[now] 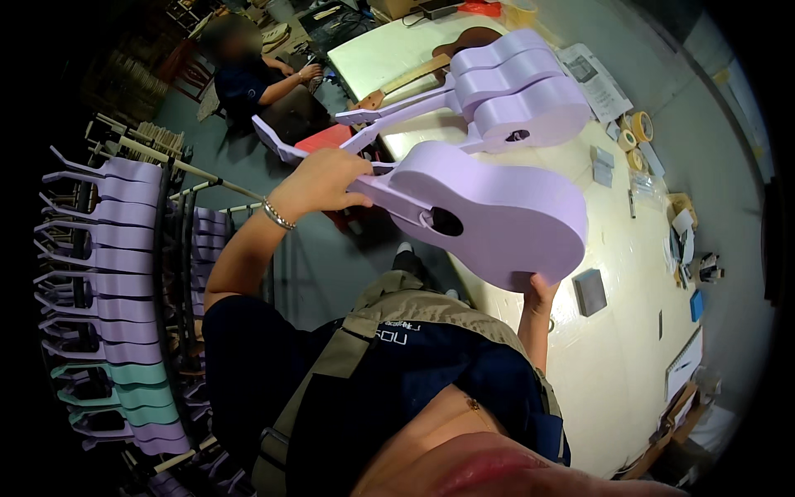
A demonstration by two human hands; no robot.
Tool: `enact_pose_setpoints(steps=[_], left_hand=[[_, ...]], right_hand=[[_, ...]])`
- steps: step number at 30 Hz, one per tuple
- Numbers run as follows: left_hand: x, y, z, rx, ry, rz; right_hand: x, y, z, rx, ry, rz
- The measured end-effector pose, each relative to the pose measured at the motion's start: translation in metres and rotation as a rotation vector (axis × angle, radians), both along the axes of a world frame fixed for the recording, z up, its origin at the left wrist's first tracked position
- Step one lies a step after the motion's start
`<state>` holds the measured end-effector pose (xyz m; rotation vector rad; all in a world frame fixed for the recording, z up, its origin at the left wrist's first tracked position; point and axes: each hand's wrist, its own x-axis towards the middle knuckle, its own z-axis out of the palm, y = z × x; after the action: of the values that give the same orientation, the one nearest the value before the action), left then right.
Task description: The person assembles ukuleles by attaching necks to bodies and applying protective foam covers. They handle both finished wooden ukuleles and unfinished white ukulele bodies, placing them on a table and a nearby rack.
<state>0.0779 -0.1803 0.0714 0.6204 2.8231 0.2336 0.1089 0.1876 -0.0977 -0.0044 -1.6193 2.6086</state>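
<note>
A lilac ukulele (520, 217) without strings is held up in front of me, its soundhole side turned partly toward me. My left hand (325, 184) is closed around its neck. At the rounded bottom end of the body, my right hand (540, 291) grips the edge; most of its fingers are hidden behind the body. Just beyond, several lilac ukuleles (530, 103) lie stacked on the pale worktable (613, 356). A brown wooden ukulele (468, 40) lies behind that stack. A grey block (590, 291) sits on the table near my right hand.
On my left stands a rack (166, 240) hung with lilac ukuleles (128, 261) and a few mint green ones (141, 385). Tape rolls (642, 127), a printed sheet (595, 79) and a notepad (686, 362) lie along the table's wall side. A seated person (248, 87) works beyond the table.
</note>
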Motion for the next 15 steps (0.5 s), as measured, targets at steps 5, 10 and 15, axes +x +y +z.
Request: enact_pose_setpoints(steps=[5,10,15], left_hand=[[-0.039,-0.060,-0.079,0.468,-1.150,0.174],[-0.069,-0.097,-0.118,0.732,-0.939,0.124],[-0.145,-0.136,-0.097,0.808,-0.572,0.133]], right_hand=[[-0.042,-0.027,0.019,0.407,0.174,0.077],[-0.099,-0.070,0.085,0.544,0.272,0.107],[-0.147,-0.128,0.119,0.656,0.356,-0.274]])
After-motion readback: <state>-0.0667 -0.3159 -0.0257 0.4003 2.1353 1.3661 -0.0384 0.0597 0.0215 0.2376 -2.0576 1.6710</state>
